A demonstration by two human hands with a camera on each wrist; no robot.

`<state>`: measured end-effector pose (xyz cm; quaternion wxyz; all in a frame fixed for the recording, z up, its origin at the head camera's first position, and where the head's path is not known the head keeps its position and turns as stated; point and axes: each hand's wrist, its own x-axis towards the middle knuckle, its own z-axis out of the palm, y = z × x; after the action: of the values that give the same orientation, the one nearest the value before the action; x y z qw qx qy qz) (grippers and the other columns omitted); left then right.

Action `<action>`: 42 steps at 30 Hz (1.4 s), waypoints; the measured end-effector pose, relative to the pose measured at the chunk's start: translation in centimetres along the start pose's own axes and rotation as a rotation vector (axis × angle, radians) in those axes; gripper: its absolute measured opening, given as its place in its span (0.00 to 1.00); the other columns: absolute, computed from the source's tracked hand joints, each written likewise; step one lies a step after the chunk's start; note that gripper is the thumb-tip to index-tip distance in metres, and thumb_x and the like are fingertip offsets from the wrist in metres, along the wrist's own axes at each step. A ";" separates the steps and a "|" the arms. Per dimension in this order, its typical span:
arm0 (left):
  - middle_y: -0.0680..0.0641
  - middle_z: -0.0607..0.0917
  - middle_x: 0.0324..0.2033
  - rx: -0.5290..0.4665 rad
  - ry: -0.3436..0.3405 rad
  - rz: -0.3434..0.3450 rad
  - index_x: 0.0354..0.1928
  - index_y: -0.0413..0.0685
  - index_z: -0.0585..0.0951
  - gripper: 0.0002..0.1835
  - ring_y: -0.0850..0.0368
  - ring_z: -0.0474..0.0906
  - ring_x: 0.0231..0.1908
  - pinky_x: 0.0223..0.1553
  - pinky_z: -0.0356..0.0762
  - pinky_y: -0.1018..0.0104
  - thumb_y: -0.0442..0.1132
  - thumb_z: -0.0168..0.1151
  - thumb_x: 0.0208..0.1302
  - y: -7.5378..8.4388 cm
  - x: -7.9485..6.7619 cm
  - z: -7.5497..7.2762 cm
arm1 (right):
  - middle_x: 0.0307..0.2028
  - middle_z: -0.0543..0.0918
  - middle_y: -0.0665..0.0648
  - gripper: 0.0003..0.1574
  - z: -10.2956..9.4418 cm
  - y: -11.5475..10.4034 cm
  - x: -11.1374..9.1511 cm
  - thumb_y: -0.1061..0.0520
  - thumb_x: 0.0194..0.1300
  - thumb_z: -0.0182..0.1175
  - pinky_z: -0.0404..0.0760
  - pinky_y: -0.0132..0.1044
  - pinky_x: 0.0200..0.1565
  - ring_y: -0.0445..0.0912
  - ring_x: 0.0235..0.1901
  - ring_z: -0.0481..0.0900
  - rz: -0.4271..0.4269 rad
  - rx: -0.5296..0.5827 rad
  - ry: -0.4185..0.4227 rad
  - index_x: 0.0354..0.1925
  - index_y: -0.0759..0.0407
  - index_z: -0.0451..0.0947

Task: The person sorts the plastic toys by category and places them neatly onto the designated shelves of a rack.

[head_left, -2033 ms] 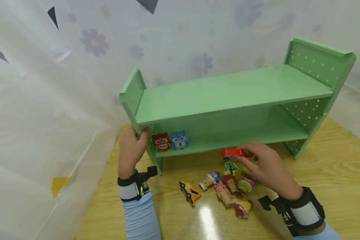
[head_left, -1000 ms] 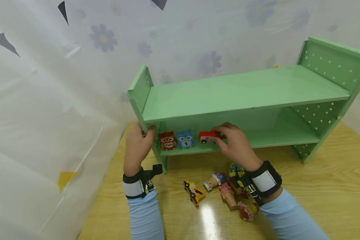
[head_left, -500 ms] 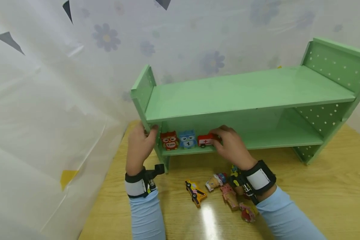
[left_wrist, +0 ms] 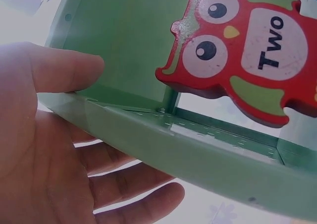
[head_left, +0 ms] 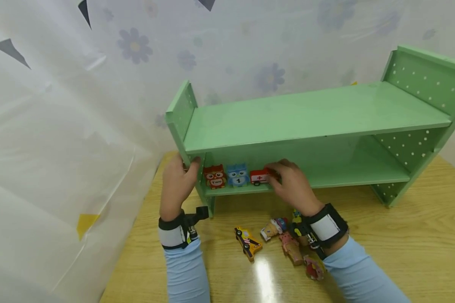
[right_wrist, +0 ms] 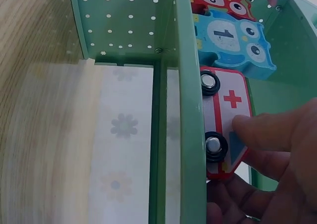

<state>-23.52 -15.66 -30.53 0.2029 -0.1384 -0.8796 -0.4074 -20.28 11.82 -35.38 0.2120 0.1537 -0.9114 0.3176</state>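
My right hand (head_left: pixel 295 187) pinches a red and white toy ambulance (right_wrist: pixel 227 125) at its right end, thumb on its face. The ambulance stands on the lower level of the green shelf (head_left: pixel 311 120), wheels toward the front edge. Left of it, close by, is a blue owl block (head_left: pixel 238 176) marked 1, then a red owl block (left_wrist: pixel 233 50) marked Two. My left hand (head_left: pixel 176 185) grips the shelf's left side panel, thumb on the inner side and fingers outside, as the left wrist view shows.
On the wooden table (head_left: pixel 364 235) before the shelf lie a yellow toy vehicle (head_left: pixel 247 243), a blue-topped ice cream cone toy (head_left: pixel 274 228), a pink cone toy (head_left: pixel 291 248) and a red-pink toy (head_left: pixel 314 267). My right wrist partly hides others. A flowered white sheet (head_left: pixel 227 50) hangs behind.
My right hand has carried the ambulance from above the table toys up and left onto the lower shelf, beside the blue owl. The left hand keeps its grip. Little differs over the last half second.
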 end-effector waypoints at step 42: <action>0.38 0.82 0.47 0.011 -0.009 0.004 0.54 0.43 0.74 0.23 0.45 0.81 0.43 0.41 0.81 0.46 0.54 0.48 0.69 0.0 0.1 0.0 | 0.38 0.80 0.52 0.17 2.8 -4.1 -9.9 0.53 0.59 0.66 0.76 0.36 0.32 0.42 0.35 0.74 -0.053 -0.109 -0.081 0.46 0.55 0.80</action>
<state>-23.55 -15.68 -30.46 0.2004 -0.1408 -0.8824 -0.4017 -10.80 8.37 -40.00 0.1914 0.1787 -0.9308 0.2552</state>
